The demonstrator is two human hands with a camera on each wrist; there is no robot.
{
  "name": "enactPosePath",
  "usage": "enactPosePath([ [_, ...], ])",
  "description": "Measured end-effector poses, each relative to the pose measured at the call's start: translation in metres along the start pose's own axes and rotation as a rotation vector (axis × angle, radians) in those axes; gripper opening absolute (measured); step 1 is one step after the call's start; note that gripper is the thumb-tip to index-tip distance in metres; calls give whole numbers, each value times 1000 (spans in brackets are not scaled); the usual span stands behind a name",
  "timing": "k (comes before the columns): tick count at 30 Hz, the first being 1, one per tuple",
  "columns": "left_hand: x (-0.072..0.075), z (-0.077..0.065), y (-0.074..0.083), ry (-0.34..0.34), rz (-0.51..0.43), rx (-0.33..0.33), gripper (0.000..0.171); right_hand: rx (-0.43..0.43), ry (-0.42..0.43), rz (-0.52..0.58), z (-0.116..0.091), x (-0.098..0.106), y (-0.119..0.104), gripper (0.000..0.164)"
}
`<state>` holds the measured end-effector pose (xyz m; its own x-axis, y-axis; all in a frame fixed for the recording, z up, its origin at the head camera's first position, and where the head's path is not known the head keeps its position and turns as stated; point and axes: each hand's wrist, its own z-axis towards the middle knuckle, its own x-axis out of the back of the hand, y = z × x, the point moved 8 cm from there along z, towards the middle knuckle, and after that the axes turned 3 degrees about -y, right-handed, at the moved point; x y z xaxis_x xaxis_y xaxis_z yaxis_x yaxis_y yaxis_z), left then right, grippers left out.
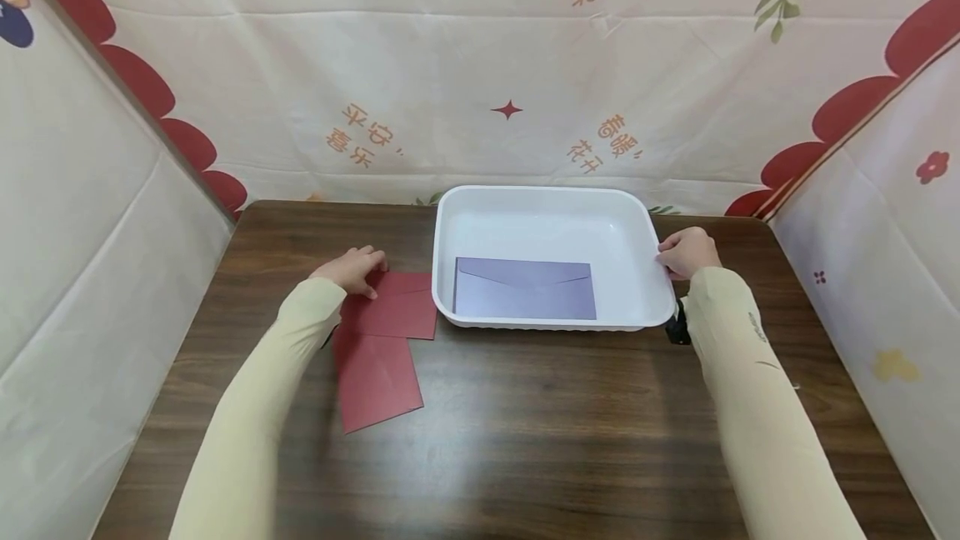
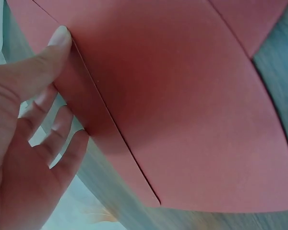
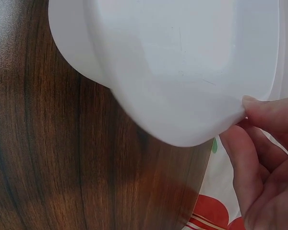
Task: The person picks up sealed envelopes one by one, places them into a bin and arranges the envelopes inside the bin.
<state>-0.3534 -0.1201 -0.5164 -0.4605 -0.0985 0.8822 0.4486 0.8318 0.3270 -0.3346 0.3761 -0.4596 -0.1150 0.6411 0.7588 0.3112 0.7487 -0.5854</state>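
Note:
A red envelope with a flap lies left of the white tray. It overlaps a second red envelope, which is turned at an angle. My left hand pinches the upper envelope's far edge. In the left wrist view its thumb presses on the flap, while the fingertips go out of sight at the edge. My right hand pinches the tray's right rim between thumb and forefinger. Inside the tray, along its near side, is a purple envelope, flap side up.
The dark wooden table carries everything. A printed white cloth hangs behind it, and similar cloths stand on the left and right. The tray sits near the table's back edge.

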Motion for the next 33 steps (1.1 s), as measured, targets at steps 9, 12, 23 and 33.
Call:
enactPosePath([
  [9,0,3,3,0,-10,-26,41,-6,9,6,1,-1,4,25],
  [12,0,4,2,1,-18,-34,41,-5,18,-4,0,0,3,25],
  [23,22,-1,10,-32,-78,-95,30,7,12,9,-3,3,-1,25],
  [33,40,-18,-1,-57,-186,-50,13,-8,-4,10,-3,3,-2,26],
])
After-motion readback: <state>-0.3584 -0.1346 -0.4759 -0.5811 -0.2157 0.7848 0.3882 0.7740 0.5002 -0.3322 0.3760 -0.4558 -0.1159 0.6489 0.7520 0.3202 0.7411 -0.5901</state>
